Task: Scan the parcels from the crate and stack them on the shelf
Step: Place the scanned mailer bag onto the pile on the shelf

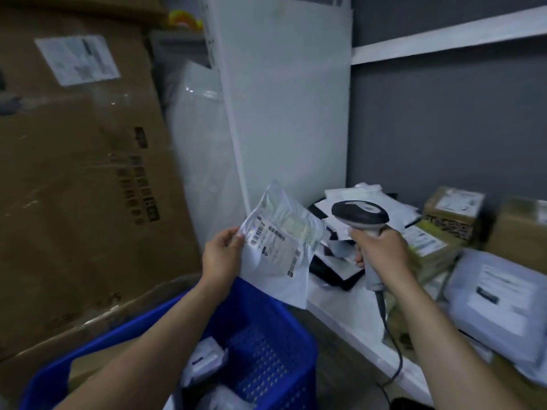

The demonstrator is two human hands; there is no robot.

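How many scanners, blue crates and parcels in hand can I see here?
Scanner: 1, gripped by the right hand
Blue crate: 1
Parcel in hand: 1, white, pinched by the left hand
Total: 3

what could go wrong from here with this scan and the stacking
1. The left hand pinches the white parcel by one edge only. It hangs crumpled over the blue crate, so the label may misread or the parcel may slip.
2. The cable of the scanner in the right hand droops past the shelf edge and might snag.
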